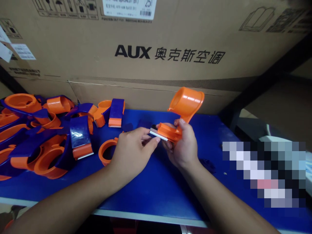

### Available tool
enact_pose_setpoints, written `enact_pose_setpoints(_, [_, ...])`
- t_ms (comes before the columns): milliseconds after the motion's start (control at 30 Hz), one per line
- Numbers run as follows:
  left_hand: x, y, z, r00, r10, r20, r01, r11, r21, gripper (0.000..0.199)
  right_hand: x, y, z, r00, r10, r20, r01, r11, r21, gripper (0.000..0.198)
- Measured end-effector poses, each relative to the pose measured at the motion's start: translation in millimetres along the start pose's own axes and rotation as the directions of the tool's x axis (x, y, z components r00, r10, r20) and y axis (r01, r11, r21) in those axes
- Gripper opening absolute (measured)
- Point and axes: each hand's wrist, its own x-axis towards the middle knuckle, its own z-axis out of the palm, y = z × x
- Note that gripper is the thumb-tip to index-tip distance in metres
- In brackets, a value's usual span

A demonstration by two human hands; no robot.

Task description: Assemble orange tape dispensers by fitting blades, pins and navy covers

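Note:
In my right hand (pixel 184 144) is the orange plastic body of a tape dispenser (pixel 187 102), its round hub pointing up and its narrow end toward the left. My left hand (pixel 133 149) pinches a toothed metal blade (pixel 158 134) between thumb and fingers. The blade lies along the narrow end of the orange body; I cannot tell whether it is fixed there. Something small and black shows behind the blade, mostly hidden by my fingers. Just left of my left hand, an orange ring-shaped dispenser part (pixel 106 152) rests on the blue shelf, partly covered by the hand.
Several orange and blue tape dispensers (pixel 80 133) are heaped along the left of the blue shelf (pixel 146 195). A large cardboard box (pixel 156 71) stands behind as a wall. A dark metal post (pixel 234 113) rises at the right, near a blurred-out patch. Small dark pieces (pixel 207 165) lie beside my right wrist.

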Motion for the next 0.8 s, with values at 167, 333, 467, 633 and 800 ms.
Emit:
enact_pose_setpoints(167, [-3,1,2,0.999,0.041,-0.023,-0.041,0.999,0.000,0.014,-1,0,1,1.000,0.012,-0.015,-0.012,1.000,0.004,0.042])
enact_pose_setpoints(333, [-3,2,3,0.995,-0.073,-0.071,0.070,0.996,-0.046,0.024,-3,0,2,1.000,0.014,-0.011,-0.014,1.000,0.005,0.040])
enact_pose_setpoints(467, [-3,-1,3,0.998,-0.021,-0.054,0.018,0.998,-0.056,0.020,-4,-2,2,1.000,0.016,-0.022,-0.016,1.000,0.003,0.039])
enact_pose_setpoints(633, [0,-4,-1,0.992,0.127,0.014,-0.127,0.991,0.039,0.010,-4,-1,2,0.999,-0.007,-0.036,0.007,1.000,0.000,0.040])
enact_pose_setpoints(800, [-6,0,-2,0.947,0.265,0.182,-0.306,0.918,0.253,0.011,-8,9,1,0.999,-0.016,-0.037,0.015,0.999,-0.040,0.042])
